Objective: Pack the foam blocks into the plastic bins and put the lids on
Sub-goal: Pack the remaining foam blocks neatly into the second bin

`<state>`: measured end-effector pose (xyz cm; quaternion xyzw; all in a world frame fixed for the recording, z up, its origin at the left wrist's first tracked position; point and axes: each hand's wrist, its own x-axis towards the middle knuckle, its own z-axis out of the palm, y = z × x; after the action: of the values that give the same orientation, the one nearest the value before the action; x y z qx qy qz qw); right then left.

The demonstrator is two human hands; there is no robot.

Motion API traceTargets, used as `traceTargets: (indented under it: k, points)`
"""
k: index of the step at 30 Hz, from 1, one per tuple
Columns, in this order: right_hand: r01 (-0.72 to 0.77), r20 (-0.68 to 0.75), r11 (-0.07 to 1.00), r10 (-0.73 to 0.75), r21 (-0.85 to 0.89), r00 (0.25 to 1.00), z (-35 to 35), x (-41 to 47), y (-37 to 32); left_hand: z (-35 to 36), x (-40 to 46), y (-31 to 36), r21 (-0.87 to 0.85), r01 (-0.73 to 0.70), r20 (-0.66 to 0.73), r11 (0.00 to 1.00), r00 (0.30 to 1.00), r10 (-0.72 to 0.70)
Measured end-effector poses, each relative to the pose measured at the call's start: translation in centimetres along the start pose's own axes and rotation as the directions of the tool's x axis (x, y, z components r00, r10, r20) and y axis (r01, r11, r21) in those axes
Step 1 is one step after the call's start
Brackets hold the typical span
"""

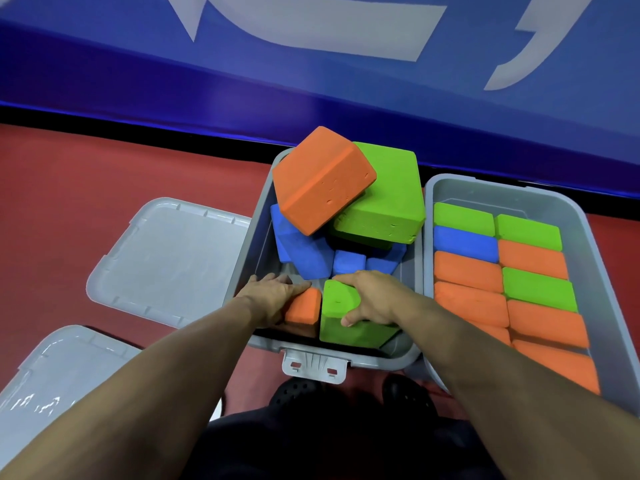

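Note:
A grey plastic bin stands in front of me with foam blocks lying loosely in it. At its near end my left hand grips an orange block, and my right hand grips a green block beside it. Behind them lie blue blocks. A large orange block is tilted on top of a large green block at the far end. To the right, a second grey bin holds orange, green and blue blocks packed in two neat rows.
Two translucent grey lids lie on the red floor to the left, one beside the middle bin and one nearer me. A blue wall panel runs behind the bins. My dark shoes stand just before the bin's latch.

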<state>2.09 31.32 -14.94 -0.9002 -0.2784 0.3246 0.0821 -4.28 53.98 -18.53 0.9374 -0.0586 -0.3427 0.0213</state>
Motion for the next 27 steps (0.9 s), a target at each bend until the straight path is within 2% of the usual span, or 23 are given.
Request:
traceTargets:
  k: [16,27]
  points:
    - [-0.093,-0.001,0.993,0.093,0.069,0.996,4.6,1.3,1.7,0.1,0.7,1.2,-0.006,-0.025,0.003,1.0,1.0,0.025]
    - [-0.138,0.012,0.99,0.138,0.029,0.99,6.0,3.6,1.5,1.1,1.0,0.2,-0.037,-0.034,-0.044,0.999,0.998,0.032]
